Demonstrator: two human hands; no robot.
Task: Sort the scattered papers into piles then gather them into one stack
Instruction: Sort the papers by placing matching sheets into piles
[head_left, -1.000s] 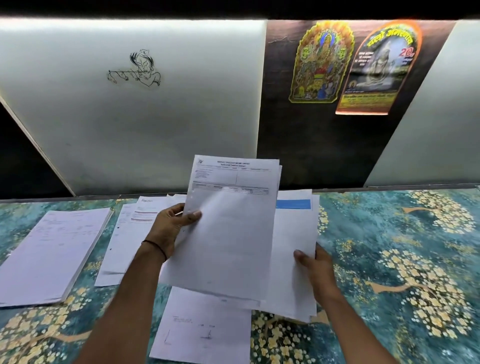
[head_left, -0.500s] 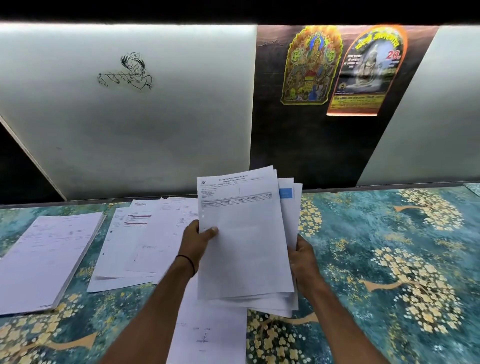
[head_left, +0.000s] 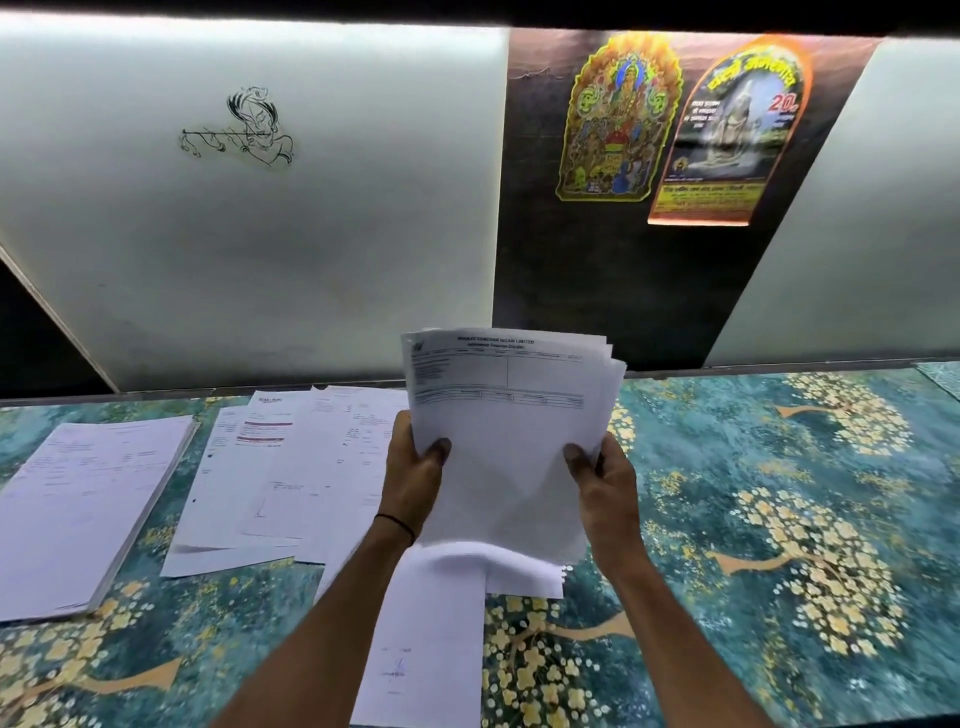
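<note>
Currently both hands grip one loose bundle of white printed paper sheets (head_left: 511, 447), held upright above the desk with a teal and gold floral cover (head_left: 779, 519). Left hand (head_left: 415, 467): thumb pressed on the front sheet at its 9 o'clock edge, fingers hidden behind. Right hand (head_left: 605, 486): thumb on the front at the 3 o'clock edge, fingers behind. Bundle edges uneven, corners fanned at 1 o'clock. A thick squared pile of white papers (head_left: 83, 504) lies at 9 o'clock of the hands, well apart. An overlapping spread of white printed sheets (head_left: 275, 467) lies between that pile and the left hand. A single white sheet (head_left: 421, 649) lies flat at 6 o'clock, partly under the left forearm. Two coloured arched stickers (head_left: 675, 130) on the dark panel at 12 o'clock.
</note>
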